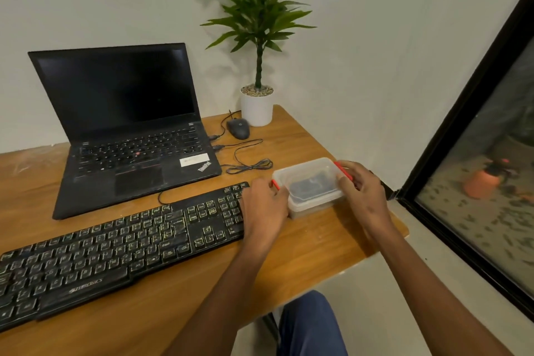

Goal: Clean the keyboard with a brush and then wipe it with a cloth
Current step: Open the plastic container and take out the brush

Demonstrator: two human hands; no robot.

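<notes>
laptop point(127, 124) (lid open); mouse point(238, 128) | potted plant point(257, 66); maybe sprayer point(482, 179) outside

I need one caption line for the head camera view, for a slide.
Both hands, left and right, grip the red-clipped plastic container beside the dusty black keyboard.

We see a wooden table point(303, 254) set against the wall. On it lies a black keyboard point(115, 251) across the front left, with an open black laptop point(130, 136) behind it. Near the back right corner sit a black mouse point(238, 128) and a white plant pot point(257, 108), with a loose cable point(250, 166) coiled nearby. A lidded clear plastic box point(310, 182) rests beside the keyboard's right end; something dark, hard to make out, seems to lie inside.
</notes>
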